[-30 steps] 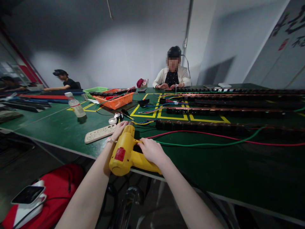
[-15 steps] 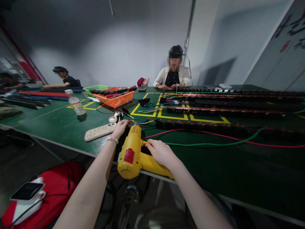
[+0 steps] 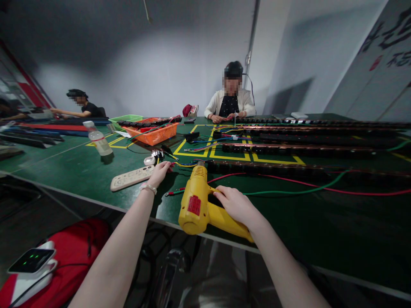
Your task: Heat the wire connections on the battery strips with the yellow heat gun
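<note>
My right hand [image 3: 236, 205] is wrapped round the handle of a yellow heat gun [image 3: 195, 201] with a red label; its nozzle points away from me toward a long black strip [image 3: 272, 167] and a knot of coloured wires [image 3: 188, 164]. My left hand [image 3: 159, 173] reaches forward to the left of the gun, fingers curled down onto the wire ends on the green table [image 3: 80, 164]; what they pinch is too small to name. A bracelet sits on that wrist.
A beige remote [image 3: 131, 177] and a white tape roll [image 3: 149, 161] lie left of my left hand. A water bottle [image 3: 98, 141], an orange basket [image 3: 154, 133], more black strips and red and green wires [image 3: 305, 190] fill the table. Two people sit beyond. A red bag [image 3: 70, 252] is lower left.
The heat gun in my right hand has moved right and forward toward the black strip. My left hand stays at the wire ends.
</note>
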Motion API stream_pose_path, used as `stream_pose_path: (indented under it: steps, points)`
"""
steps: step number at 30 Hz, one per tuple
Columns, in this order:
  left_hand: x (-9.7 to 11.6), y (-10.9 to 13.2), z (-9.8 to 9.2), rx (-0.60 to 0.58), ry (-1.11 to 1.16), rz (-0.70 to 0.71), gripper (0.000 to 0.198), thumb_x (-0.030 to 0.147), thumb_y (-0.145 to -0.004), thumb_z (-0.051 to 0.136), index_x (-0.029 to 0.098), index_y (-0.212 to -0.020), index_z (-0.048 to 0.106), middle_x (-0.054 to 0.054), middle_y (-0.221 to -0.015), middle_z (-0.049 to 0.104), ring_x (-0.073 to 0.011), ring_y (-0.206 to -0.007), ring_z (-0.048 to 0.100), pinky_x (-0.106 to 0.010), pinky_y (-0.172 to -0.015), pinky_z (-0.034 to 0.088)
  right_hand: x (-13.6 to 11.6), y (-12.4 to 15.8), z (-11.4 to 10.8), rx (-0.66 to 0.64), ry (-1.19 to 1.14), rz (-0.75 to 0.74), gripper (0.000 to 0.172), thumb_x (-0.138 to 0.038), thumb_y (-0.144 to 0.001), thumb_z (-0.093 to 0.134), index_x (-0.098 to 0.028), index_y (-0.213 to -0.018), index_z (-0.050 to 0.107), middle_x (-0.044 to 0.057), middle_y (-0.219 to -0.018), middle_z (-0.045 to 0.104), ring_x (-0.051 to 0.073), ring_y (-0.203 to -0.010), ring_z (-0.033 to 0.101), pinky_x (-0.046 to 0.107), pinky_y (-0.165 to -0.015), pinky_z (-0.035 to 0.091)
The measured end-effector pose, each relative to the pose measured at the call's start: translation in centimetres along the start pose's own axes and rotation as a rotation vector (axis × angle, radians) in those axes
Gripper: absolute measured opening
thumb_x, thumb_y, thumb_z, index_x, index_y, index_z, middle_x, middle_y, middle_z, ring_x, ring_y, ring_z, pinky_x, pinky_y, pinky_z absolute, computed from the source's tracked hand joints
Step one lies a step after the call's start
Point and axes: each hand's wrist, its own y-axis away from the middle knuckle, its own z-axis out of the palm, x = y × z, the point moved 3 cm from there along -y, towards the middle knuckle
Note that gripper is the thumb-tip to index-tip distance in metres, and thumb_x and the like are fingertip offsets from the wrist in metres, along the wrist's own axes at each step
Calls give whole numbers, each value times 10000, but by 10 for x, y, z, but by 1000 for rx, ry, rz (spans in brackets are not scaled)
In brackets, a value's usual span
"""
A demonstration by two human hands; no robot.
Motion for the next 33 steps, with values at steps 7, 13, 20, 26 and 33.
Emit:
stream_pose_path:
  steps: [7, 13, 20, 26, 33]
  points:
    - [5, 3, -1, 12, -21, 17, 419, 568, -726, 525, 162, -659, 604, -43, -605, 603, -180, -642, 535, -273, -611, 411, 10, 1, -5, 10, -6, 50, 276, -342, -960, 338, -234, -979, 592, 36, -989, 660, 174, -893, 609, 239, -644, 343]
    - [4, 3, 1, -1, -8, 3, 404, 535, -762, 500, 154, -694, 619, -25, -601, 576, -168, -619, 532, -277, -617, 408, 7, 1, -3, 12, 2, 11, 283, -318, -967, 331, -211, -975, 593, 49, -1000, 660, 168, -921, 608, 239, -710, 362]
    - [1, -1, 0, 16, -24, 8, 391, 524, -752, 524, 163, -618, 592, -32, -597, 592, -167, -614, 534, -273, -606, 413, -5, -3, 5, -4, 2, -58, 270, -317, -959, 339, -212, -929, 585, 41, -962, 665, 179, -895, 613, 248, -690, 355]
    - [-3, -4, 2, -4, 0, 26, 410, 547, -744, 517, 157, -649, 601, -29, -594, 589, -163, -605, 529, -273, -601, 407, -31, -12, 17, -20, 9, -97, 280, -344, -953, 345, -218, -962, 596, 45, -1002, 668, 197, -934, 611, 262, -706, 365]
    - [-9, -8, 2, 11, -8, 24, 423, 558, -742, 501, 155, -643, 584, -17, -577, 563, -151, -579, 507, -272, -586, 385, -51, -25, 25, -21, 25, -106, 298, -358, -951, 336, -221, -987, 598, 60, -1036, 665, 215, -967, 613, 276, -698, 387]
